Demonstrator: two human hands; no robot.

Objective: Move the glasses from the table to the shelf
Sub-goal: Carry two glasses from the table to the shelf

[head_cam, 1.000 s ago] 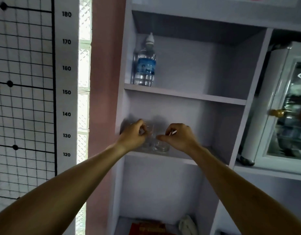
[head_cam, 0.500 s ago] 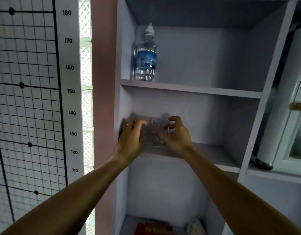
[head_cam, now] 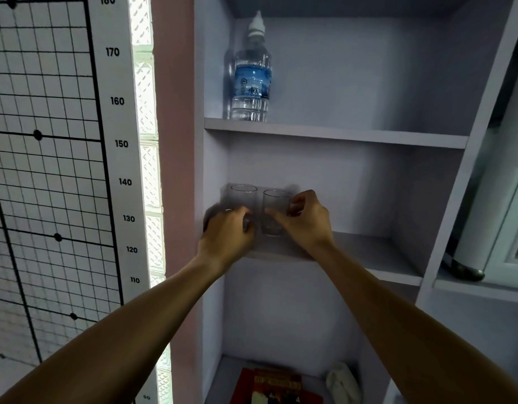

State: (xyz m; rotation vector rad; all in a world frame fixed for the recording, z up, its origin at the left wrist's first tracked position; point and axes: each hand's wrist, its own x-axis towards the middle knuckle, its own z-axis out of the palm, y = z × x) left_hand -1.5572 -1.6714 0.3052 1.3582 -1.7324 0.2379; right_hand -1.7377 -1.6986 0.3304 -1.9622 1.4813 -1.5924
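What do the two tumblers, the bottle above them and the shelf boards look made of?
Left tumbler and right tumbler: clear and smooth, the shelf shows through them; probably glass. Bottle: thin ribbed clear walls, blue label, white cap; likely plastic. Shelf board: flat matte pale lilac, no grain showing; perhaps painted or laminated board.

left glass: clear, plain tumbler, upright, open rim up, looks empty; at far left of the middle shelf, near the side wall; lower part hidden behind a hand
right glass: same clear tumbler, upright, looks empty; just beside the left glass, rims close, touching or not unclear; base on the shelf board, set slightly nearer the front
shelf: pale lilac board, middle level of the unit; both glasses on its left end
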